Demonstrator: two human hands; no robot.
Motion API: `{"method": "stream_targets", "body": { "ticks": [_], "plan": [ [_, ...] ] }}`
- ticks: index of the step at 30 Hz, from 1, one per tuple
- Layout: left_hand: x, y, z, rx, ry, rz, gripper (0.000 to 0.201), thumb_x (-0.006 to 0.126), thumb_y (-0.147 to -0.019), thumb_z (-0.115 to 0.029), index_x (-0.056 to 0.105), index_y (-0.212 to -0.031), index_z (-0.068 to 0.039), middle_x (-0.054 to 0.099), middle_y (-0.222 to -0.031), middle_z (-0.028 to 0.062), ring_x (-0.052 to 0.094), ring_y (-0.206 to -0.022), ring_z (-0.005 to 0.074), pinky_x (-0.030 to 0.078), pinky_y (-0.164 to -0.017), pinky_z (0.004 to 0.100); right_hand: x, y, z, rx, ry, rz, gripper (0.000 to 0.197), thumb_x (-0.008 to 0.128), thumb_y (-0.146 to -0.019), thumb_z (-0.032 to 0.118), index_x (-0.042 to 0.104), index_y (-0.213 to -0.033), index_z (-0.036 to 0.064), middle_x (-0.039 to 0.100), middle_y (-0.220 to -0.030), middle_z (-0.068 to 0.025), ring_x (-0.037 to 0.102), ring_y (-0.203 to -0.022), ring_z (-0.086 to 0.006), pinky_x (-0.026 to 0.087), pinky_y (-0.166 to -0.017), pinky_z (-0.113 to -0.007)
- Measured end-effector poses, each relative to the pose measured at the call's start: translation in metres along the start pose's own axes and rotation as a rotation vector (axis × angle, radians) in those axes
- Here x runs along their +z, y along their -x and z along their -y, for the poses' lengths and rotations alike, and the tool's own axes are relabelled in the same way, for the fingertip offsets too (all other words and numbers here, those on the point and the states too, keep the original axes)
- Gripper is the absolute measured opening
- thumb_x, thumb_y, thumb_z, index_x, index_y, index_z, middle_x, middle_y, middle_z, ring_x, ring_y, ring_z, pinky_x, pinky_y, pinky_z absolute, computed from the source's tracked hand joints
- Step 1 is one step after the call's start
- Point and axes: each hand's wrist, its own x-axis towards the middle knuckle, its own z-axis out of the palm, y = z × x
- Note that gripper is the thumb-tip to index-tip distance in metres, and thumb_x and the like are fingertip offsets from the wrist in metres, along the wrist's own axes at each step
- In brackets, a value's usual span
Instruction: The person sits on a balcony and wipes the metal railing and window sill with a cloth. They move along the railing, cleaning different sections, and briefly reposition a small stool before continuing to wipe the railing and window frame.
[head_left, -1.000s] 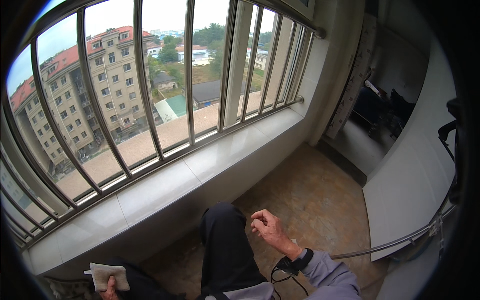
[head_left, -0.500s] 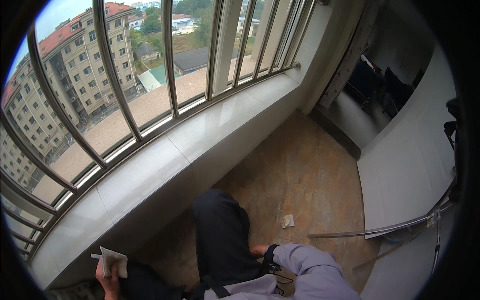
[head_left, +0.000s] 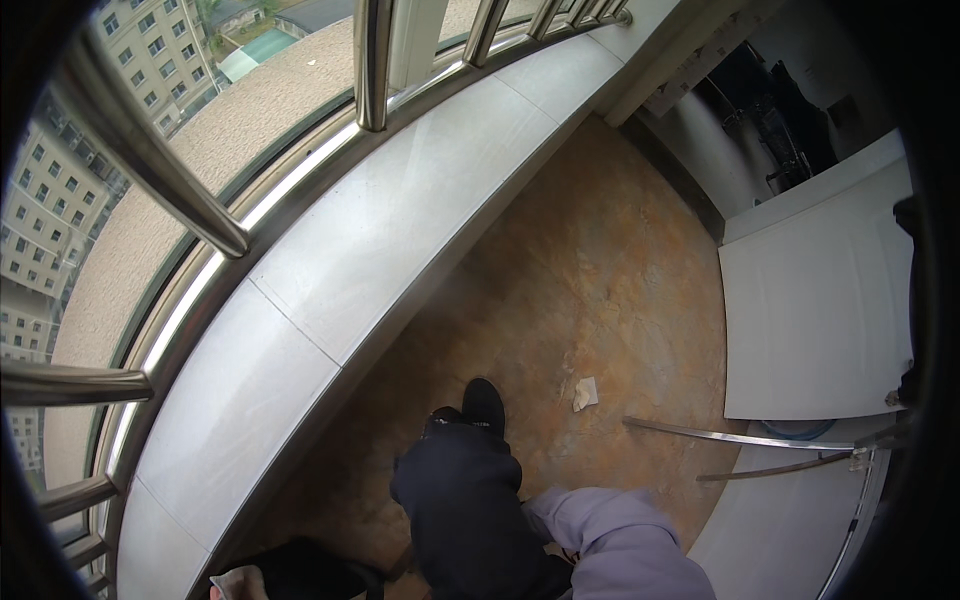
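The cloth [head_left: 240, 578] touches the left hand [head_left: 214, 593] at the lower edge; too little shows to tell its grip. The right hand is hidden. A pale sill [head_left: 370, 240] runs between the window bars [head_left: 371, 70] and brown floor [head_left: 630, 270].

Legible text: none. Two areas carry markings. The first is the dark shoe [head_left: 484, 402] on the brown floor [head_left: 640, 290], set in from the floor's edges: a short row of small light marks sits at its ankle end, just above the trouser leg [head_left: 455, 490]. The marks are too small to read. The second is the pale strip [head_left: 690, 78] at the doorway, beyond the floor's upper corner: faint dark print shows on its surface, too dim and blurred to decipher.
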Motion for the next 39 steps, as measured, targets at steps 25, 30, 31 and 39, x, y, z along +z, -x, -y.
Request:
{"method": "stream_targets", "body": {
  "ticks": [25,30,31,39],
  "plan": [
    [-0.024,-0.035,-0.066,-0.267,0.534,0.790,0.030,0.072,-0.089,0.000,0.068,-0.119,-0.002,0.072,-0.109,0.0092,0.068,-0.101,0.0206,0.055,-0.089,0.0332,0.166,0.282,0.081,-0.010,-0.316,0.043,0.038,0.055,-0.098,0.031,0.066,-0.128,0.0107,0.072,-0.115,-0.0218,0.067,-0.107,-0.0437,0.054,-0.088,-0.052],
    [-0.070,-0.079,-0.144,-0.570,0.646,1.083,0.024,0.066,-0.100,-0.011,0.068,-0.120,0.003,0.075,-0.108,0.0102,0.070,-0.097,0.0178,0.057,-0.085,0.0333,0.164,0.357,0.095,0.010,-0.418,-0.027,0.037,0.055,-0.097,0.032,0.066,-0.127,0.0117,0.072,-0.113,-0.0223,0.067,-0.106,-0.0452,0.054,-0.087,-0.053],
    [-0.082,-0.083,-0.162,-0.592,0.615,1.107,0.026,0.065,-0.102,-0.013,0.067,-0.122,0.004,0.075,-0.111,0.0110,0.069,-0.100,0.0166,0.057,-0.085,0.0323,0.160,0.375,0.098,0.026,-0.460,-0.064,0.037,0.056,-0.097,0.032,0.067,-0.125,0.0119,0.072,-0.114,-0.0219,0.067,-0.106,-0.0450,0.054,-0.087,-0.053],
    [-0.137,-0.076,-0.225,-0.536,0.566,1.267,0.029,0.068,-0.099,-0.012,0.065,-0.125,0.000,0.073,-0.109,0.0066,0.069,-0.097,0.0173,0.056,-0.084,0.0319,0.108,0.518,0.090,0.223,-0.846,-0.116,0.056,0.068,-0.093,0.051,0.067,-0.130,0.0101,0.073,-0.109,-0.0172,0.070,-0.100,-0.0347,0.054,-0.087,-0.044]
  ]
}}
